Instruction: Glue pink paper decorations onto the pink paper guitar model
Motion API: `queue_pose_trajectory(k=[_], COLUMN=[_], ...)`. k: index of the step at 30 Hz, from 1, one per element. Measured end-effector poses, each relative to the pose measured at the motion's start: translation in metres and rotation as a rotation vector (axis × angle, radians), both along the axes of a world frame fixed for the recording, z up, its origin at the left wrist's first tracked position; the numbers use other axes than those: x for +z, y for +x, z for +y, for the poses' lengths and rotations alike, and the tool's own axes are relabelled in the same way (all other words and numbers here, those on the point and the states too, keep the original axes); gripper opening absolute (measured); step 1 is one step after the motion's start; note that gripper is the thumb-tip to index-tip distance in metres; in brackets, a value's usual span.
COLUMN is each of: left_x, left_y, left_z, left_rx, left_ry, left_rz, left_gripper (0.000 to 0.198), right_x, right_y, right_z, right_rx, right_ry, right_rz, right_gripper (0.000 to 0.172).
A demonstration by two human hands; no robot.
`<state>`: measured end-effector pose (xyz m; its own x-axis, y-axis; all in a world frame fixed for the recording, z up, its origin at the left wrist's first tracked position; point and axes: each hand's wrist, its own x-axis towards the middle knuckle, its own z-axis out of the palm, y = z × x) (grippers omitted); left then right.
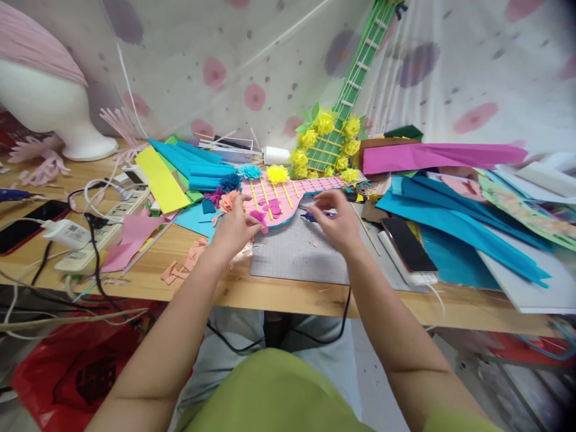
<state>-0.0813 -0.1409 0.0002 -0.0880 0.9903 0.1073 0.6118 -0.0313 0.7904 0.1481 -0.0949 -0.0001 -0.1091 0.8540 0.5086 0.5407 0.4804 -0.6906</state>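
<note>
A pink paper guitar [288, 204] with yellow strings and a blue edge lies on the grey cutting mat [292, 258]. Paper flowers in yellow [278, 174], light blue [249, 171] and coral [228, 201] sit along its body. My left hand [234, 228] is over the left end of the guitar, thumb and fingers apart, the thumb by a magenta paper flower [258, 218]. To the right of the body, my right hand [338, 221] hovers below the neck with fingers curved and spread, slightly blurred. A dark blue tool [309, 216] lies partly behind it.
Behind leans a green guitar [355, 84] with yellow flowers. Blue paper [468, 222] and a phone [408, 245] lie to the right. On the left are a power strip [103, 231], cables, another phone [33, 225] and coral paper scraps [184, 264]. A white foam head [58, 108] stands far left.
</note>
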Motion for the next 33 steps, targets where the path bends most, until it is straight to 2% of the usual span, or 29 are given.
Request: queue_pose_trajectory(k=[4,6,8,12,15,18,20,22,25,27,29,33], left_x=[0.017,0.022,0.025,0.025,0.024,0.026,0.025,0.019,0.001,-0.011,-0.02,-0.026], left_y=[0.008,0.011,0.014,0.02,0.018,0.006,-0.004,-0.012,-0.013,-0.009,-0.006,-0.01], left_z=[0.011,0.015,0.018,0.022,0.023,0.027,0.031,0.037,0.045,0.049,0.053,0.06], left_rx=[-0.166,-0.211,-0.23,-0.269,-0.321,-0.339,-0.272,-0.213,-0.348,-0.404,-0.389,-0.339], left_ry=[-0.025,-0.036,-0.054,-0.07,-0.072,-0.043,0.041,0.171,0.268,0.27,0.261,0.267], left_rz=[0.365,0.526,0.66,0.81,0.818,0.703,0.614,0.607,0.643,0.653,0.65,0.615], left_gripper=[0.068,0.069,0.07,0.068,0.068,0.065,0.057,0.046,0.038,0.037,0.032,0.02], right_x=[0.01,0.01,0.01,0.01,0.005,-0.006,-0.018,-0.029,-0.043,-0.05,-0.054,-0.059], right_y=[-0.038,-0.049,-0.054,-0.058,-0.059,-0.059,-0.059,-0.06,-0.065,-0.069,-0.074,-0.084], right_z=[-0.003,-0.002,-0.001,0.002,0.005,0.008,0.011,0.013,0.015,0.017,0.018,0.019], right_rx=[0.374,0.441,0.443,0.414,0.369,0.281,0.193,0.112,0.019,-0.035,-0.08,-0.151], right_ry=[-0.252,-0.328,-0.359,-0.364,-0.357,-0.426,-0.522,-0.613,-0.687,-0.695,-0.681,-0.674], right_rz=[-0.13,-0.183,-0.228,-0.299,-0.319,-0.169,0.027,0.231,0.43,0.475,0.487,0.49], right_gripper=[0.022,0.027,0.028,0.028,0.028,0.028,0.029,0.03,0.031,0.032,0.032,0.034])
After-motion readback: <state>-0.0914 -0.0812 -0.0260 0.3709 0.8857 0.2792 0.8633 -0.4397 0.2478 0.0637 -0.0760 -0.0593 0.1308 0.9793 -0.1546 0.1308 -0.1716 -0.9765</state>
